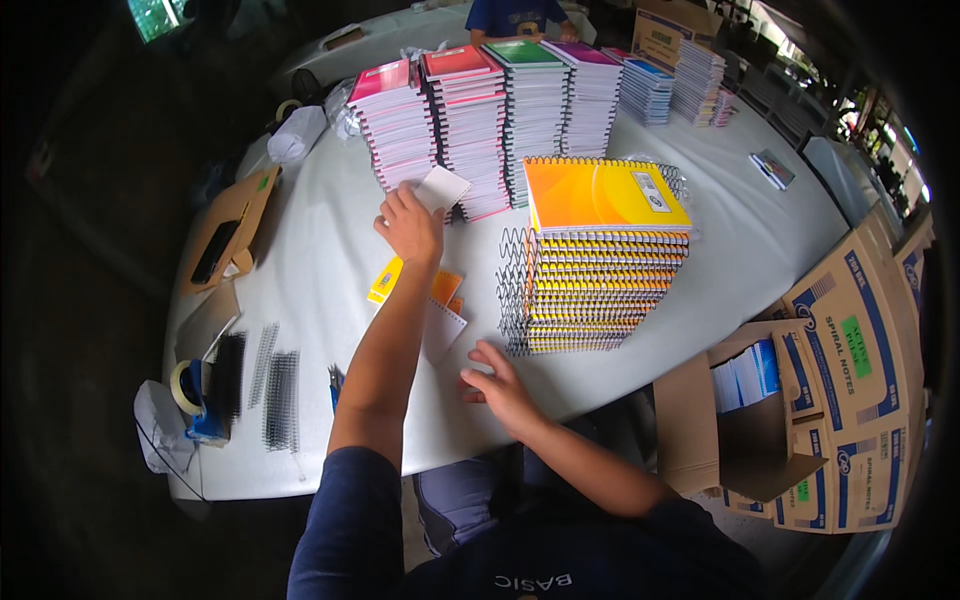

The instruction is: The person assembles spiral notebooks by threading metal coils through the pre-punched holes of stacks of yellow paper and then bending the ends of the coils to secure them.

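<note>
A white tabletop (pixel 300 300) is carrying four tall notebook stacks (pixel 480 120) and one orange-covered spiral stack (pixel 600 260). The left hand (pixel 410 225) is pinching a white card (pixel 441 188), grip clamped; the right hand (pixel 500 385) is resting with its grip apart near three cardboard boxes (pixel 850 390).

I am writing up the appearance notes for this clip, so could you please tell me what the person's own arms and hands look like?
Both arms come out of short dark navy sleeves that end above the elbows, so the forearms are bare. The left hand and the right hand wear no gloves, and I can make out no watch, ring or wristband on either, though the picture is small. The same navy shirt shows pale lettering at the chest.
</note>
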Action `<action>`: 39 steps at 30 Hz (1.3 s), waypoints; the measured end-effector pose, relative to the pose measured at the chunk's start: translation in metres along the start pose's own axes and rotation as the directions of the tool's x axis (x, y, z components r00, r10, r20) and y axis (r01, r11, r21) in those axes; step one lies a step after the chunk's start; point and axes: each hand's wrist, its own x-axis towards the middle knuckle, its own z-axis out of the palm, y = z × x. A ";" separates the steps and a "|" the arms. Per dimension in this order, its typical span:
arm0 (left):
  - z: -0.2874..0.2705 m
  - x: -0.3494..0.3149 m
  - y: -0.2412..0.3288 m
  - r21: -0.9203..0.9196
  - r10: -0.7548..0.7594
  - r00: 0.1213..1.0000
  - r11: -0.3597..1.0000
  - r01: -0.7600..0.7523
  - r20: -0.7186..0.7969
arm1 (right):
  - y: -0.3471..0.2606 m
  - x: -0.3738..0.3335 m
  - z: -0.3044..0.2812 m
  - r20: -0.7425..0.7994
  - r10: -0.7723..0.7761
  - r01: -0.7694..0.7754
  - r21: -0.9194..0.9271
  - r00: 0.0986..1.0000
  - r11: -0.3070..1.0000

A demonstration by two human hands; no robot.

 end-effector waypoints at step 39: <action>-0.159 -0.205 -0.055 -0.785 -0.129 0.801 0.158 0.599 0.585 | -0.004 0.001 -0.023 0.328 -0.345 0.425 -0.216 0.879 0.879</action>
